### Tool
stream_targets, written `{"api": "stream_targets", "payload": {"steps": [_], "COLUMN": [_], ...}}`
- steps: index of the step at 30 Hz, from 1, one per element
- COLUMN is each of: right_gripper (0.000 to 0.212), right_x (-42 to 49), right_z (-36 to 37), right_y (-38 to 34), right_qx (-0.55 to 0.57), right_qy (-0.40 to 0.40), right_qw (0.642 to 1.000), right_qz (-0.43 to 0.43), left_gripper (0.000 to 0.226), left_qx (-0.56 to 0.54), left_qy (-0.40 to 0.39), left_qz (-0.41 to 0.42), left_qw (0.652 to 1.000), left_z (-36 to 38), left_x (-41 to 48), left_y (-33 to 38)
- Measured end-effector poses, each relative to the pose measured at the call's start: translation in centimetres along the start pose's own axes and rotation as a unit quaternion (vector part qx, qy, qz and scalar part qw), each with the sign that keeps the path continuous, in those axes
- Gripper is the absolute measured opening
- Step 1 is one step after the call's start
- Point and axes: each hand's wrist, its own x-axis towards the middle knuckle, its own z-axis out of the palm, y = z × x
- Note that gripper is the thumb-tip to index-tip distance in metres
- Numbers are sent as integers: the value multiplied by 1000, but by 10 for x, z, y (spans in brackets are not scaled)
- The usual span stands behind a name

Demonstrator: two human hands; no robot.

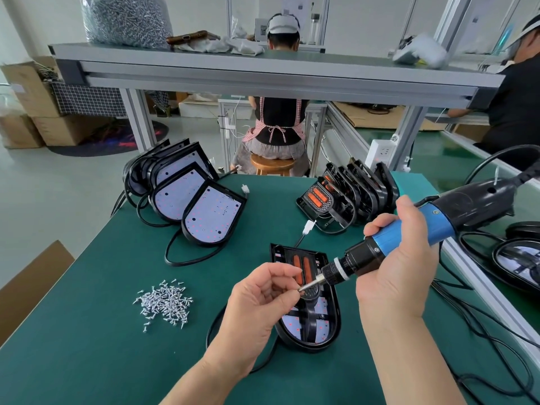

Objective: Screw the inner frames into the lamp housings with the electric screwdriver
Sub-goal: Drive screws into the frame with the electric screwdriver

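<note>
Green mat (102, 346), black orange-slotted housing (336, 331); right hand (400, 273) round screwdriver (409, 238), left hand (260, 299) pinching bit (311, 285)

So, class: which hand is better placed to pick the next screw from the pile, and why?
Left. The left hand, pinching at the bit, is nearer the screw pile; the right hand grips the electric screwdriver.

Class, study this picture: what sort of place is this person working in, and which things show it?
Most likely a lamp assembly line in a factory: batches of lamp housings stand on the green bench, loose screws lie heaped nearby, and the right hand grips an electric screwdriver.
</note>
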Motion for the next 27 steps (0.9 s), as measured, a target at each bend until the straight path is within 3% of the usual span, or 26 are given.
{"api": "stream_targets", "payload": {"steps": [2,5,9,11,15,18,27], "right_gripper": [16,19,14,15,12,15,28], "right_x": [3,6,10,10,3,1,2], "right_z": [2,5,7,8,12,15,18], "right_y": [2,1,4,11,32,48,64], "right_qx": [1,15,-3,-26,-85,-107,-124], "right_qy": [-2,-28,-67,-97,-156,-168,-197], "right_qw": [1000,1000,998,995,984,980,972], "right_qz": [5,-2,-18,-16,-20,-17,-19], "left_gripper": [43,32,10,18,59,51,46], "left_qx": [19,15,103,187,315,363,295], "left_qy": [-8,-29,118,160,81,46,56], "left_qz": [-5,-16,-58,-133,-190,-181,-187], "left_qw": [1000,999,986,960,926,913,935], "left_z": [-1,-10,-30,-35,-26,-17,-18], "left_x": [0,7,33,47,64,72,75], "left_y": [0,1,-8,-18,-34,-41,-50]}}
